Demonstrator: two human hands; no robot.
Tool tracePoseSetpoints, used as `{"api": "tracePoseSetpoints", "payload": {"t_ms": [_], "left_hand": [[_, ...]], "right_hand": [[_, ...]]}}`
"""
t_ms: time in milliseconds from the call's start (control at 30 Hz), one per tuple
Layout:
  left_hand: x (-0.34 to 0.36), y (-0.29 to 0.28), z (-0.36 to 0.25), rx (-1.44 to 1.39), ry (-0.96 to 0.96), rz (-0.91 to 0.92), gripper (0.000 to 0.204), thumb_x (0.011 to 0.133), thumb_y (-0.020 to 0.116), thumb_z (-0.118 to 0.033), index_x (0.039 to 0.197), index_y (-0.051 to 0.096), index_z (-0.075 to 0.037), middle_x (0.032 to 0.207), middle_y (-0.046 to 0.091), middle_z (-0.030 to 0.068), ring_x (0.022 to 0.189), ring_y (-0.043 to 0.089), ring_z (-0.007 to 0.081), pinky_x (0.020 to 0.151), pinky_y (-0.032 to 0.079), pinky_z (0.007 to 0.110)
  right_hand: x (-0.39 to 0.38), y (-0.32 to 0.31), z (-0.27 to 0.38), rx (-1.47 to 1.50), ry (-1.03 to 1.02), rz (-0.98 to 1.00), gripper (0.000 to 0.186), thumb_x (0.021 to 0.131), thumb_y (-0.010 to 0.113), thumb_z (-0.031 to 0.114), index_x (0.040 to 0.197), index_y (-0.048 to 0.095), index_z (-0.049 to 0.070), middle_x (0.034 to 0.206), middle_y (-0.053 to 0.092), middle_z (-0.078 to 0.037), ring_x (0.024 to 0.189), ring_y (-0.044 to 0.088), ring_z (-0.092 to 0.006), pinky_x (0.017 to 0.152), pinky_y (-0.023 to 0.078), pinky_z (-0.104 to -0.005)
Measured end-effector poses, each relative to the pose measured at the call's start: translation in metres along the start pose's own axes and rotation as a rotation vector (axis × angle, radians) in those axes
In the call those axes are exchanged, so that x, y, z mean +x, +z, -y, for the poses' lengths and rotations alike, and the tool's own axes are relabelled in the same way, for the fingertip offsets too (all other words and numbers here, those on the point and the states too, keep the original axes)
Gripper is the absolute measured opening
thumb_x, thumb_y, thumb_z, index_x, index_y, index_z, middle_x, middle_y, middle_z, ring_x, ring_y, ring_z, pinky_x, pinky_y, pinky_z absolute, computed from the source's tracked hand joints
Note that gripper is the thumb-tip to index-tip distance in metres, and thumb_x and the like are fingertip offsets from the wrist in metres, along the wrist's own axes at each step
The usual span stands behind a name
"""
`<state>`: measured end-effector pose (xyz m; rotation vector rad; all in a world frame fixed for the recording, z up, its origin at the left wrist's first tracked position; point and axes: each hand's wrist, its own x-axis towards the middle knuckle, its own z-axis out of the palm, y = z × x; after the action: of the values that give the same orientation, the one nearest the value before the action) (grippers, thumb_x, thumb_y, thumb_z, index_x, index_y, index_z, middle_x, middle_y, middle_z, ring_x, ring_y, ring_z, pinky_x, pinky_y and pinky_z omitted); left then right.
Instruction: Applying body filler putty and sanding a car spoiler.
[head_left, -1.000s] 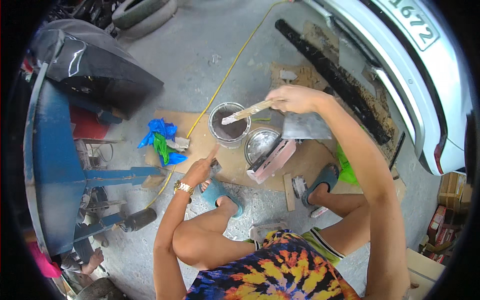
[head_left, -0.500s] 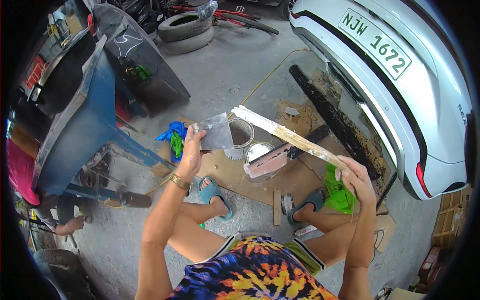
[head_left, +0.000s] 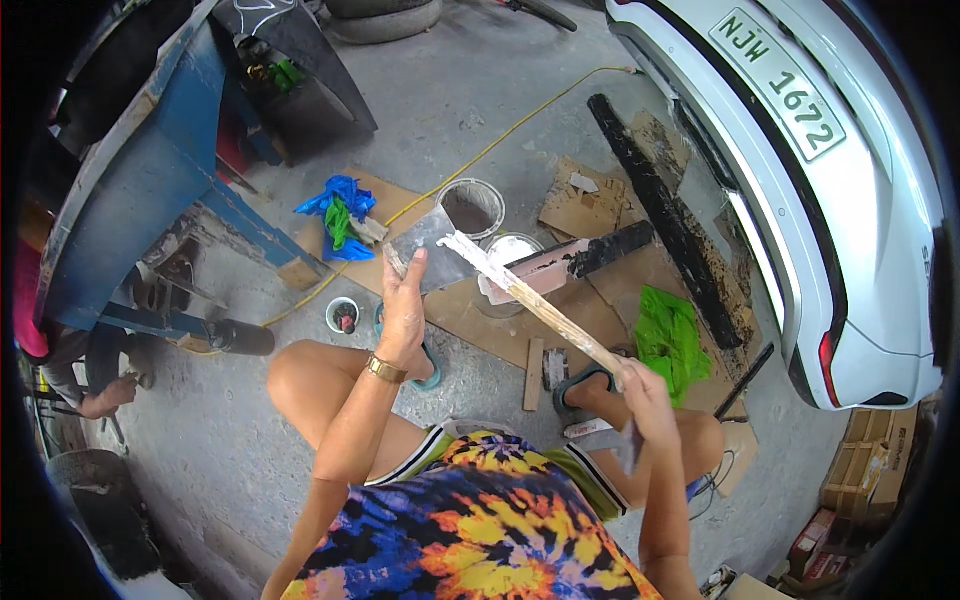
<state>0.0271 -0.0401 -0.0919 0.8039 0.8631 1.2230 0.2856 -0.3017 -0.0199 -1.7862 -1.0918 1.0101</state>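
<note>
My left hand (head_left: 403, 325) grips a flat grey metal plate (head_left: 430, 265), raised over the cardboard. A long wooden stick (head_left: 560, 322) is held in my right hand (head_left: 648, 405), its white-coated tip lying against the plate. A blurred greyish piece (head_left: 628, 450) hangs below that hand, too smeared to identify. Behind the plate stands an open bucket (head_left: 494, 207) of grey material. To its right, a round metal can (head_left: 505, 310) is partly hidden under a pink and black strip (head_left: 575, 262). A small white cup (head_left: 342, 315) sits on the floor left of my left hand.
Cardboard (head_left: 575, 220), blue plastic (head_left: 340, 190), green plastic (head_left: 670, 350), a black strip (head_left: 655, 200) and yellow cord (head_left: 530, 115) lie ahead. A white car (head_left: 850, 250) flanks the right, a blue metal frame (head_left: 130, 230) the left, with another person (head_left: 95, 400) behind it.
My left hand rose from low near my foot with the plate. My right hand moved the stick away from above the bucket and lower, bringing its tip onto the plate.
</note>
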Motion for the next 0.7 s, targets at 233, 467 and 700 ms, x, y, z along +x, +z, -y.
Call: {"api": "tracePoseSetpoints", "payload": {"t_ms": [233, 467, 700], "left_hand": [[-0.009, -0.008, 0.005, 0.26, 0.181, -0.116, 0.043, 0.097, 0.06, -0.026, 0.13, 0.05, 0.0, 0.118, 0.062, 0.0068, 0.106, 0.055, 0.0141, 0.094, 0.043, 0.03], [-0.005, -0.015, 0.017, 0.592, 0.433, -0.129, 0.036, 0.098, 0.056, -0.014, 0.13, 0.051, 0.001, 0.11, 0.068, 0.0185, 0.097, 0.065, 0.0237, 0.088, 0.046, 0.032], [0.002, -0.025, 0.02, 0.71, 0.53, -0.113, 0.035, 0.096, 0.057, -0.009, 0.13, 0.053, -0.001, 0.11, 0.068, 0.0183, 0.093, 0.067, 0.0244, 0.084, 0.049, 0.033]], "right_hand": [[-0.001, 0.067, 0.003, -0.242, -0.162, -0.172, 0.028, 0.098, 0.048, 0.012, 0.117, 0.059, -0.005, 0.086, 0.056, -0.015, 0.08, 0.057, -0.0273, 0.076, 0.046, -0.0329], [-0.005, 0.102, 0.015, -0.165, -0.118, -0.13, 0.03, 0.098, 0.052, 0.011, 0.121, 0.059, -0.006, 0.084, 0.058, -0.013, 0.077, 0.057, -0.0214, 0.074, 0.047, -0.0298], [0.0, 0.101, 0.032, -0.09, -0.08, -0.121, 0.031, 0.099, 0.05, 0.013, 0.123, 0.059, -0.006, 0.103, 0.067, -0.018, 0.094, 0.063, -0.0213, 0.086, 0.047, -0.0302]]}}
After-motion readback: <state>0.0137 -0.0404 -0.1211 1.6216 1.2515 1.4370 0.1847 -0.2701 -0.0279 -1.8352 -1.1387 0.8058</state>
